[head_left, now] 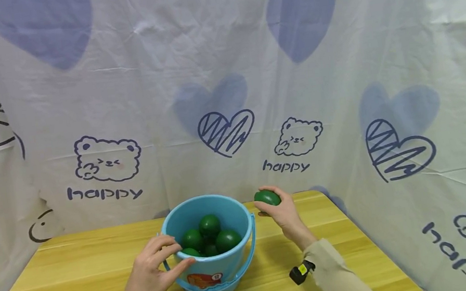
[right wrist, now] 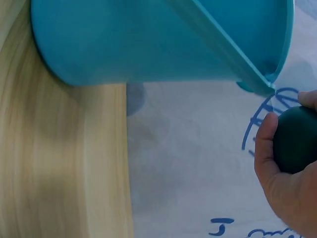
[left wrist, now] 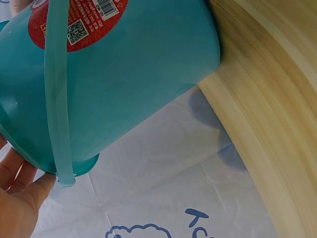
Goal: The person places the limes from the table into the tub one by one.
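A light blue bucket (head_left: 219,268) stands upright on the wooden table, its handle hanging down over the front. Inside it lie several smooth, dark green round fruits (head_left: 228,239). My left hand (head_left: 145,268) holds the bucket's rim at the near left, thumb outside and fingers over the edge. In the left wrist view, the thumb (left wrist: 42,191) lies close by the handle's hinge. To the right of the bucket, above rim height, my right hand (head_left: 282,210) grips another dark green oval fruit (head_left: 267,197). Thumb and fingers curl round this fruit in the right wrist view.
The wooden table (head_left: 79,276) has yellowish grain. A pale cloth (head_left: 155,77) printed with hearts and bears hangs behind it and at both sides. A black strap piece with a yellow mark (head_left: 302,271) sits at my right wrist.
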A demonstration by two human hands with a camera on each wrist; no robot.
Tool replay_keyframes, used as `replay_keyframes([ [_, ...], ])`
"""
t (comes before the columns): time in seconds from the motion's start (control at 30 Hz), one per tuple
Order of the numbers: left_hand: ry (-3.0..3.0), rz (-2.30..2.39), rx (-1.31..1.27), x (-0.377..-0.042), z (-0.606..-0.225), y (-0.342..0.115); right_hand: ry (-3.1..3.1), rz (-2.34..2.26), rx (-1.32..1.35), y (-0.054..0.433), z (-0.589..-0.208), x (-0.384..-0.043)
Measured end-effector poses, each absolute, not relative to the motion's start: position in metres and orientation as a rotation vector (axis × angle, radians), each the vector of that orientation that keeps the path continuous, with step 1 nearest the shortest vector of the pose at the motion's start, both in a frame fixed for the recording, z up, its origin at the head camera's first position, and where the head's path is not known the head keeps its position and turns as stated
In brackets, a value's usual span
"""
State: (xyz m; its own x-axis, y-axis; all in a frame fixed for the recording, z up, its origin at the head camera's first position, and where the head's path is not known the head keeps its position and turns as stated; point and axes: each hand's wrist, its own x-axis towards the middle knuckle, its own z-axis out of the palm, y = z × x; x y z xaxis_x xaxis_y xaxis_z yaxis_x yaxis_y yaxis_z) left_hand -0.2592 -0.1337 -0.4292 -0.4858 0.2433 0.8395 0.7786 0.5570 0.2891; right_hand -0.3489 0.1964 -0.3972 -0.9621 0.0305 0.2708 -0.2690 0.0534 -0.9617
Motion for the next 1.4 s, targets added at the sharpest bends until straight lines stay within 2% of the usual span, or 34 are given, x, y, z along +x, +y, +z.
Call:
replay_keyframes([
  [0.33, -2.013, -0.843, -0.819, -0.259, -0.429, -0.134, -2.187, 1.903, 0.369, 0.184, -0.386, -0.34],
  [0.77, -1.993, -0.835, -0.82, -0.259, -0.43, -0.134, -2.282, 1.747, 0.392, 0.164, -0.374, -0.331],
  [1.13, -2.029, -0.821, -0.783, -0.258, -0.429, -0.134, -2.306, 1.594, 0.634, 0.148, -0.373, -0.326],
  [1.4, -2.033, -0.82, -0.772, -0.258, -0.429, -0.134, -2.358, 1.456, 0.66, 0.138, -0.374, -0.321],
])
